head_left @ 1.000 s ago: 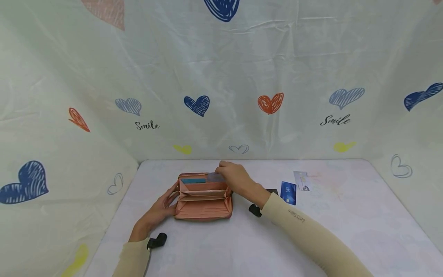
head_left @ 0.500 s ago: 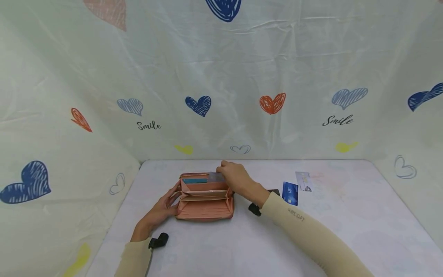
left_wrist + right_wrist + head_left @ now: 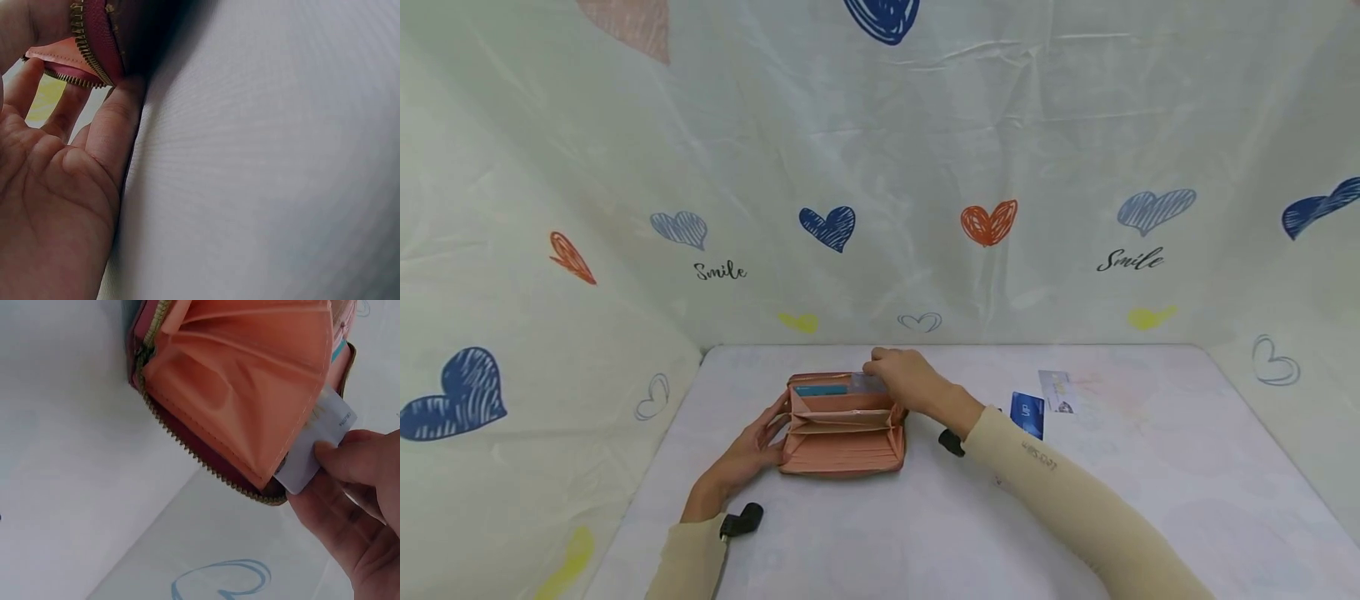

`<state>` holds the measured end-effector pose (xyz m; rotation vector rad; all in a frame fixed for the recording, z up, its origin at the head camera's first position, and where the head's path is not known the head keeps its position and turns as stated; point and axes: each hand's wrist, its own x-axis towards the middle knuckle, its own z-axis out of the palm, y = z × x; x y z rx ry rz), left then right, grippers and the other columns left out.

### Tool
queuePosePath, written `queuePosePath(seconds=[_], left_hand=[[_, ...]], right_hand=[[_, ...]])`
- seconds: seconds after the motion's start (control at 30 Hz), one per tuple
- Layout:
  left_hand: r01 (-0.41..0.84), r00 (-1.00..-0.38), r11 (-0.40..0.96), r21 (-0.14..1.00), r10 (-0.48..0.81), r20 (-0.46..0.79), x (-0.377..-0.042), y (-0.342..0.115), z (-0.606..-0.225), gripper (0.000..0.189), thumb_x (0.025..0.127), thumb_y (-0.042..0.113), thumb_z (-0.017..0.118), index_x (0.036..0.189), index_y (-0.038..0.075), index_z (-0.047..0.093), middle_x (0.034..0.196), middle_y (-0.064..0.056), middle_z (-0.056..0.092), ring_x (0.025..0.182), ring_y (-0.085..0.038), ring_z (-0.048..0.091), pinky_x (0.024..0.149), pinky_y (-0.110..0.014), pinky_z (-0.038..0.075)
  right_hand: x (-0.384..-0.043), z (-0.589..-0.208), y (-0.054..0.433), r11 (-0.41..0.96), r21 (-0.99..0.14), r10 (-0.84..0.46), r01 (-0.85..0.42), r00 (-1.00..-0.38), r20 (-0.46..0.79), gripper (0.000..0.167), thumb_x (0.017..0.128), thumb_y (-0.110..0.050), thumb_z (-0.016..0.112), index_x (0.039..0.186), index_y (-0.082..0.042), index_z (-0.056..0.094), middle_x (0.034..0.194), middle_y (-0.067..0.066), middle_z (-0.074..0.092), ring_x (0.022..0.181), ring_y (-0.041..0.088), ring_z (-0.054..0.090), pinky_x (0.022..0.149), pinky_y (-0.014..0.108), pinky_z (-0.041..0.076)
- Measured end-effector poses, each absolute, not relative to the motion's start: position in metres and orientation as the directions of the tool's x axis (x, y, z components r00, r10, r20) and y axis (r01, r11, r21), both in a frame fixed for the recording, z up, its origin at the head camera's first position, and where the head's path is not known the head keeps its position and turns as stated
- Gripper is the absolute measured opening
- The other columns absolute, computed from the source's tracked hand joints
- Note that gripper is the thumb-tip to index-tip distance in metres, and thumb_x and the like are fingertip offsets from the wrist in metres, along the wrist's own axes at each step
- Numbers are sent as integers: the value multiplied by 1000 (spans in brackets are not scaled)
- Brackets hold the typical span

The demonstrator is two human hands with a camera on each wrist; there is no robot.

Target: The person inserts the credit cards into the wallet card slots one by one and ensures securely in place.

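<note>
An opened salmon-pink zip wallet [image 3: 844, 454] lies on the table, its inner pockets facing up. My left hand [image 3: 747, 457] grips its left side. In the left wrist view, the fingers of the left hand [image 3: 69, 150] bend around the wallet's zipped edge [image 3: 94, 37]. At the back right pocket, my right hand [image 3: 917, 385] pinches a pale card [image 3: 319, 437] between thumb and fingers. Part of that card is tucked behind the wallet's folded side panel [image 3: 244, 381]. A teal card [image 3: 822, 390] sits in the back pocket to the left of it.
A blue card [image 3: 1028, 413] lies right of the wallet, its lower end at the right sleeve [image 3: 1075, 500]. Beyond it is a pale printed card [image 3: 1057, 392]. A heart-patterned curtain [image 3: 880, 167] hangs behind the white table [image 3: 865, 533].
The right wrist and forearm have shifted slightly, and the sleeve now reaches the blue card's lower edge. The left hand and the wallet hold their place, and the pale card has barely moved.
</note>
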<state>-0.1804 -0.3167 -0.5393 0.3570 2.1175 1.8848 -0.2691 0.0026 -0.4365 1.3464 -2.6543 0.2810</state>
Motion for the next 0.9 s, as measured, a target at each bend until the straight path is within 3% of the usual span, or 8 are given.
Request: queuePosePath(seconds=[0.13,0.27,0.5,0.9], left_hand=[[3,-930,119,993,366,-41,-180,-317,-540,108,89,-10,71,172,15,6,171,-21,11,159,-45,5,106,-11,39],[8,-930,132,991,365,-41,-180,-316,-540,108,90,-8,72,172,16,6,172,-19,10,159,-44,7,107,-12,39],[-22,-934,141,990,351,-71,-181,-316,-537,109,89,-10,72,172,15,5,175,-17,6,160,-42,8,106,-11,38],[-28,-935,131,991,348,-72,-181,-316,-538,110,89,-10,72,172,14,5,174,-18,8,160,-43,6,105,-10,38]], right_hand=[[-270,-438,0,547,-35,-817,-837,-542,194,28,93,7,75,113,-11,80,100,6,69,89,18,72,76,32,61],[-271,-444,-3,549,-6,-823,-836,-541,170,29,91,3,80,116,-12,78,102,6,70,92,18,73,78,32,62],[-271,-447,-3,574,-104,-795,-812,-584,166,36,94,3,76,127,-9,72,112,6,73,101,22,74,86,37,62],[-269,-449,-3,592,-128,-772,-796,-605,194,28,96,3,73,120,-10,78,101,6,73,91,21,75,78,35,62]])
